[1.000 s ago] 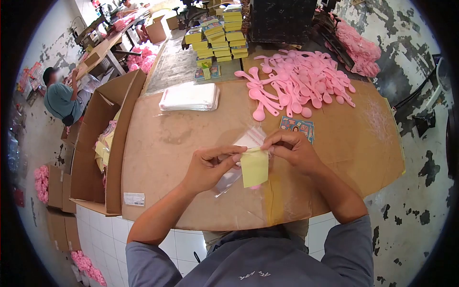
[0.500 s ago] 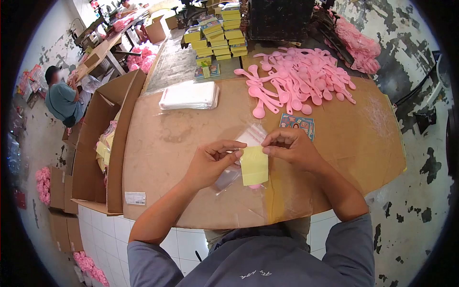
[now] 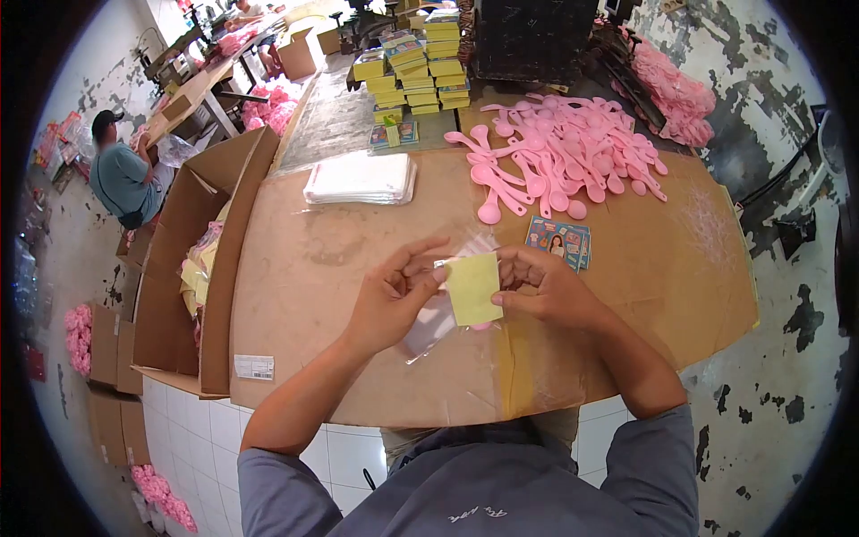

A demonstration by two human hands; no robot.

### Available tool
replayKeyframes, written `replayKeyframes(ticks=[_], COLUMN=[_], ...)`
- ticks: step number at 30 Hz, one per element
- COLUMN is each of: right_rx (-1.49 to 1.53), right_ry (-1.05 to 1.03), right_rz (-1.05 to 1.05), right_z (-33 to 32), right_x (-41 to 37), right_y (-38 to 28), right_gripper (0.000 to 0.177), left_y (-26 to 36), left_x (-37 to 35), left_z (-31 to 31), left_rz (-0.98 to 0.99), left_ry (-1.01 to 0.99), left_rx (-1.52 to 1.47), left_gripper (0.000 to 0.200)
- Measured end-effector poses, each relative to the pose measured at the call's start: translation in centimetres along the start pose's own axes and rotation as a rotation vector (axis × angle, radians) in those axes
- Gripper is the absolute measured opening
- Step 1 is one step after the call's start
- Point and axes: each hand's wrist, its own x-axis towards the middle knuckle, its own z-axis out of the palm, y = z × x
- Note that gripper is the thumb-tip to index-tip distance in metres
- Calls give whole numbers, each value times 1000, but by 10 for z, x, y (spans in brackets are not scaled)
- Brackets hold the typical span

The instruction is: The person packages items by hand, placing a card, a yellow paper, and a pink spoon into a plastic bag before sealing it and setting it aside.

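Between both hands is a yellow card, upright, its plain side facing me. My left hand pinches clear plastic at the card's upper left edge. The fingers of my right hand hold the card's right edge, thumb in front. Clear plastic bags lie on the cardboard-covered table beneath, partly hidden by the card. A bit of a pink item shows below the card. Picture cards lie just beyond my right hand.
Pink spoons are heaped at the back right. A stack of clear bags lies back left, with stacked yellow cards behind. An open cardboard box stands left. Another person sits farther left.
The yellow card has risen slightly and tilted. My right hand's grip has moved down its edge, and my left fingers have lifted and spread a little.
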Motion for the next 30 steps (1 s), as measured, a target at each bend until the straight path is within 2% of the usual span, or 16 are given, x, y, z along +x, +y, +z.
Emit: replayKeyframes(ticks=[3,6,7,9,11,12,13,14,16,19,21,23,26,29,30], right_rx=[56,111,135,-59,-226,-298,-369,-434,-565,-863,-989,-1053,-1035,-948,-903], right_ry=[6,54,81,203,299,330,361,388,440,453,386,362,385,414,427], right_rz=[-29,-54,-59,-125,-145,-135,-125,-113,-92,-42,-73,-73,-35,-18,-12], right_z=[-2,-7,-9,-23,-41,-53,-63,-71,-83,-88,-94,-96,-95,-94,-93], right_x=[1,0,-1,-2,-4,-5,-6,-7,-7,-11,-14,-14,-13,-8,-6], right_y=[-4,-11,-13,-16,-18,-19,-19,-18,-15,-15,-9,1,9,7,6], right_gripper=[48,43,40,34,30,29,27,29,31,35,37,38,35,29,26], left_y=[-2,6,10,20,26,32,53,68,78,18,2,-9,-34,-38,-39], left_x=[1,1,2,6,8,11,15,13,12,21,24,25,30,33,34], left_z=[-1,-20,-30,-55,-84,-97,-101,-94,-88,-96,-65,-32,-13,-12,-13], left_rz=[25,-234,-189,-99,243,408,415,513,447,377,181,127,337,402,366], left_ry=[-103,-251,-180,-44,265,477,736,806,763,385,276,145,39,41,44], left_rx=[70,82,90,106,-105,-203,-333,-439,-498,-81,201,658,1023,1033,968], left_gripper=[37,33,31,27,23,30,40,45,48,48,35,24,24,26,25])
